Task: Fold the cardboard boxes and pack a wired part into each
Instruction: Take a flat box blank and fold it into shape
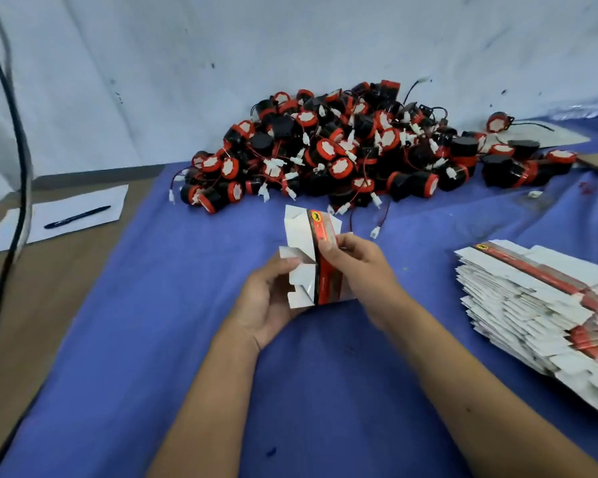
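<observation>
Both forearms reach in; the left hand [268, 298] and right hand [354, 262] curl their fingers around a half-opened cardboard box [313, 260] above the blue surface [187, 305]. No packed box shows. The wired parts [325, 153] lie heaped beyond, flat boxes [539, 305] right, cut off by the frame's edge.

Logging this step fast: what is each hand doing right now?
Left hand: holds the unfolded box by its white flaps.
Right hand: pinches the same box on its red strip.

parts heap [353, 150] behind, flat boxes [539, 305] right — pen [76, 217] left
</observation>
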Tool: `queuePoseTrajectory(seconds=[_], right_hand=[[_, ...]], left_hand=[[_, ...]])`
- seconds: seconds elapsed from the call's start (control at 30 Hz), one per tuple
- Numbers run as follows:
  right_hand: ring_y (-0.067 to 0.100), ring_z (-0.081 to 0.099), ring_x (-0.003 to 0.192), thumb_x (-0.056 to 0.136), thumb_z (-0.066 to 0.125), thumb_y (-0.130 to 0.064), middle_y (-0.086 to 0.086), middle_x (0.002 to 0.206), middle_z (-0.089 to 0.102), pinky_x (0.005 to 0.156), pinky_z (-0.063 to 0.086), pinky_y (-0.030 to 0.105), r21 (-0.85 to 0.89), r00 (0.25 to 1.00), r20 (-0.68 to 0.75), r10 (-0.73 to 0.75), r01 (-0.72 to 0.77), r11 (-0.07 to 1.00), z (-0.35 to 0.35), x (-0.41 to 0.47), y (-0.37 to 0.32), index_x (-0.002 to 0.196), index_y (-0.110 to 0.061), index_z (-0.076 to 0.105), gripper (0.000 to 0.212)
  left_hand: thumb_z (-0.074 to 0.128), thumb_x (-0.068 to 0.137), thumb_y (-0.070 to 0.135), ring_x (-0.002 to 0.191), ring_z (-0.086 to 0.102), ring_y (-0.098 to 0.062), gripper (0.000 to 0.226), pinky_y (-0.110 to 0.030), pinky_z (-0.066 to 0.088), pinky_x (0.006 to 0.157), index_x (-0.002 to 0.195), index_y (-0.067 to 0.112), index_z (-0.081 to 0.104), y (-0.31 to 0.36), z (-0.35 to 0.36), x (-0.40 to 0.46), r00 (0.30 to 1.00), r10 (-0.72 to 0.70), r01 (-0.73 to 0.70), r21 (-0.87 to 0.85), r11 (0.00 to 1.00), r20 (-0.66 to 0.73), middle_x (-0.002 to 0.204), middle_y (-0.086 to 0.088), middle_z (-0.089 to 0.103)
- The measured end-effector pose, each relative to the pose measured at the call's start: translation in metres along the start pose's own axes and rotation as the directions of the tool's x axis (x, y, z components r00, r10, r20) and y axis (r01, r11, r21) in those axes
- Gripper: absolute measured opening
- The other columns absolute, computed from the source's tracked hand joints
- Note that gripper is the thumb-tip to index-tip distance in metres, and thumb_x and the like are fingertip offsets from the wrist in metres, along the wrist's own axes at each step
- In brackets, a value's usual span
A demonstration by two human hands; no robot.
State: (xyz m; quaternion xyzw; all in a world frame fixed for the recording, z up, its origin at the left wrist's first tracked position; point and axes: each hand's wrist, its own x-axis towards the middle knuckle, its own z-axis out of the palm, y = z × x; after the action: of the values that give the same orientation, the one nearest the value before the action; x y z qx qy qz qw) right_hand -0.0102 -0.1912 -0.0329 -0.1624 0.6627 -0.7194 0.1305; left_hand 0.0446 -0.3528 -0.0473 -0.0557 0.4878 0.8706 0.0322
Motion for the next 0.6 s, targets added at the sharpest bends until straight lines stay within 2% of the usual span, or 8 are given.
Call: queuePoseTrajectory(seconds=[0.1, 0.17, 0.23, 0.3, 0.37, 0.47, 0.5, 0.6], right_hand=[[0.009, 0.070, 0.077, 0.092, 0.070, -0.044, -0.002, 0.085, 0.075, 0.062, 0.054, 0.020, 0.064, 0.999, -0.023, -0.049, 0.050, 0.997, 0.003, 0.002, 0.003, 0.097, -0.012, 0.069, 0.032], [0.016, 0.069, 0.079, 0.086, 0.070, -0.052, 0.004, 0.085, 0.072, 0.065, 0.055, 0.028, 0.140, 0.997, -0.025, -0.076, 0.079, 0.987, 0.003, 0.003, 0.003, 0.099, -0.004, 0.066, 0.050], [0.025, 0.067, 0.084, 0.082, 0.070, -0.057, 0.012, 0.091, 0.069, 0.073, 0.054, 0.039, 0.213, 0.995, -0.003, -0.102, 0.100, 0.972, 0.003, 0.002, 0.003, 0.104, 0.005, 0.060, 0.066], [0.022, 0.068, 0.086, 0.079, 0.072, -0.053, 0.008, 0.093, 0.072, 0.074, 0.054, 0.035, 0.197, 0.988, 0.052, -0.147, 0.135, 0.971, 0.001, -0.001, 0.005, 0.106, -0.002, 0.062, 0.059], [0.016, 0.072, 0.086, 0.074, 0.079, -0.041, 0.002, 0.093, 0.075, 0.071, 0.056, 0.026, 0.166, 0.976, 0.137, -0.171, 0.147, 0.975, 0.002, -0.004, 0.006, 0.109, -0.010, 0.062, 0.050], [0.015, 0.072, 0.083, 0.068, 0.086, -0.033, -0.001, 0.089, 0.073, 0.069, 0.056, 0.024, 0.159, 0.959, 0.226, -0.171, 0.137, 0.978, 0.006, -0.006, 0.007, 0.108, -0.013, 0.060, 0.051], [0.014, 0.072, 0.082, 0.069, 0.085, -0.035, -0.002, 0.088, 0.073, 0.068, 0.056, 0.025, 0.162, 0.956, 0.234, -0.179, 0.143, 0.976, 0.008, -0.008, 0.005, 0.108, -0.013, 0.060, 0.051], [0.017, 0.068, 0.082, 0.078, 0.079, -0.055, 0.002, 0.089, 0.071, 0.071, 0.053, 0.031, 0.196, 0.953, 0.241, -0.184, 0.137, 0.971, 0.012, -0.011, 0.003, 0.105, -0.011, 0.063, 0.053]], left_hand=[[0.083, 0.081, 0.037, 0.127, 0.062, -0.038, 0.075, -0.051, 0.052, 0.104, 0.142, 0.002, 0.057, 0.000, 0.001, 0.004, 0.995, 0.031, -0.038, 0.070, 0.997, 0.097, 0.141, -0.025, 0.061], [0.083, 0.081, 0.047, 0.126, 0.062, -0.037, 0.075, -0.051, 0.051, 0.108, 0.138, 0.004, 0.062, -0.003, 0.005, 0.005, 0.992, 0.048, -0.057, 0.079, 0.995, 0.115, 0.138, -0.024, 0.063], [0.081, 0.079, 0.049, 0.117, 0.066, -0.034, 0.061, -0.049, 0.051, 0.107, 0.125, 0.010, 0.073, -0.007, 0.009, 0.006, 0.995, 0.077, -0.081, 0.071, 0.994, 0.060, 0.126, -0.019, 0.070], [0.069, 0.081, 0.048, 0.108, 0.069, -0.027, 0.046, -0.047, 0.050, 0.102, 0.114, 0.017, 0.079, -0.008, 0.013, 0.006, 0.993, 0.118, -0.116, 0.105, 0.988, -0.010, 0.116, -0.011, 0.074], [0.061, 0.083, 0.041, 0.103, 0.071, -0.021, 0.042, -0.040, 0.055, 0.096, 0.114, 0.017, 0.077, -0.011, 0.018, 0.004, 0.993, 0.120, -0.119, 0.126, 0.985, -0.004, 0.111, -0.008, 0.076], [0.059, 0.085, 0.020, 0.079, 0.073, -0.008, 0.021, -0.023, 0.058, 0.069, 0.097, 0.017, 0.076, -0.013, 0.021, 0.002, 0.990, 0.136, -0.141, 0.189, 0.972, 0.043, 0.088, 0.001, 0.075], [0.060, 0.085, 0.019, 0.080, 0.073, -0.006, 0.020, -0.021, 0.057, 0.067, 0.099, 0.017, 0.074, -0.013, 0.021, 0.002, 0.987, 0.156, -0.163, 0.213, 0.963, 0.050, 0.088, 0.004, 0.075], [0.062, 0.084, 0.041, 0.094, 0.075, -0.012, 0.035, -0.025, 0.059, 0.073, 0.114, 0.026, 0.073, -0.013, 0.021, 0.000, 0.979, 0.204, -0.203, 0.174, 0.964, 0.011, 0.102, 0.002, 0.078]])
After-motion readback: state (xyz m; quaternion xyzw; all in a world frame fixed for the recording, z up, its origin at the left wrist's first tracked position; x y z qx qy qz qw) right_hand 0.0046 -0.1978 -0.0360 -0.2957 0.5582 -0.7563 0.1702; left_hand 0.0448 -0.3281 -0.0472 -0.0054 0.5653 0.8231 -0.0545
